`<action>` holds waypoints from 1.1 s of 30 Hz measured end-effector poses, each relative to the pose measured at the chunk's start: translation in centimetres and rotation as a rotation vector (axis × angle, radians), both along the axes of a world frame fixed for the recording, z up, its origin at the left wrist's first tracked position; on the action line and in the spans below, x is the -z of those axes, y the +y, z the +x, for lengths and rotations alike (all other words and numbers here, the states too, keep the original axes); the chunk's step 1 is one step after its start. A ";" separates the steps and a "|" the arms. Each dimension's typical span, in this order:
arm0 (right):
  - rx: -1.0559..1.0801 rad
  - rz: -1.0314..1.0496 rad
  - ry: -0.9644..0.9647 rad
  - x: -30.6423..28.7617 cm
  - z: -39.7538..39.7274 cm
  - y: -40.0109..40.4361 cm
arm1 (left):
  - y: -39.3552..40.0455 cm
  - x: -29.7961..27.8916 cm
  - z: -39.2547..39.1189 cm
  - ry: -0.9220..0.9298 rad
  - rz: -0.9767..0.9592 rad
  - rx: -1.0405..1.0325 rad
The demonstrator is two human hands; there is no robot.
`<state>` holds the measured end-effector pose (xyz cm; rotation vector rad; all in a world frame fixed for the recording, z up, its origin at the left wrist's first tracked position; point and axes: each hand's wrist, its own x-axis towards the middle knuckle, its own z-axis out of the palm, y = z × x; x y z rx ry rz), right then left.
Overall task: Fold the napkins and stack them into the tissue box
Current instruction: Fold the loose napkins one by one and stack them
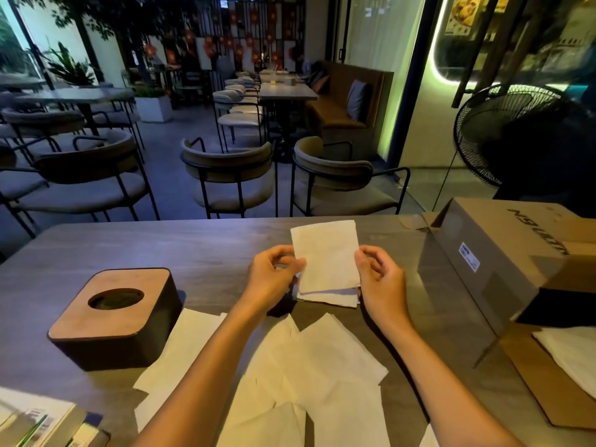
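I hold a white folded napkin [325, 254] up above the table, its upper half standing free. My left hand [274, 277] pinches its left edge and my right hand [379, 280] pinches its right edge. Under its lower edge lies a small stack of folded napkins [327, 298]. The tissue box [113, 321], dark with a wooden lid and an oval slot, stands on the table to the left of my left forearm. Several unfolded white napkins [322, 366] are spread on the near table beneath my arms.
A grey cardboard box [490, 253] lies at the right, with open brown flaps and another white napkin [574, 353] on one flap. A booklet [35, 421] sits at the bottom left corner. Chairs and a black fan [516, 137] stand beyond the table's far edge.
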<state>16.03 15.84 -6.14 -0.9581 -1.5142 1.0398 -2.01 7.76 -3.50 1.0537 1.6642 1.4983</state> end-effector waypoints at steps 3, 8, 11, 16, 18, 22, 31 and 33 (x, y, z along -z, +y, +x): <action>-0.053 0.011 -0.004 0.3 -0.1 0.0 | 0.3 0.5 -0.2 0.025 0.017 -0.059; 0.075 -0.012 -0.052 0.8 -0.3 0.0 | 0.6 1.5 -0.2 0.152 -0.068 0.022; 0.142 0.047 -0.160 1.3 -0.5 -0.2 | 0.8 1.9 0.0 0.176 -0.052 -0.049; 0.166 0.120 -0.331 1.3 -0.5 -0.7 | 1.0 2.0 0.2 0.193 -0.016 -0.154; 0.181 0.128 -0.370 1.2 -0.4 -0.7 | 1.1 2.3 0.0 0.230 -0.027 -0.156; 0.180 0.145 -0.431 1.2 -0.5 -0.7 | 1.3 2.8 -0.3 0.305 -0.095 -0.126; 0.222 0.176 -0.577 1.6 -0.6 -0.4 | 0.3 1.7 -0.9 0.514 -0.186 -0.054; 0.181 0.158 -0.646 1.4 -0.5 -0.4 | 0.1 1.4 -1.0 0.685 -0.214 -0.003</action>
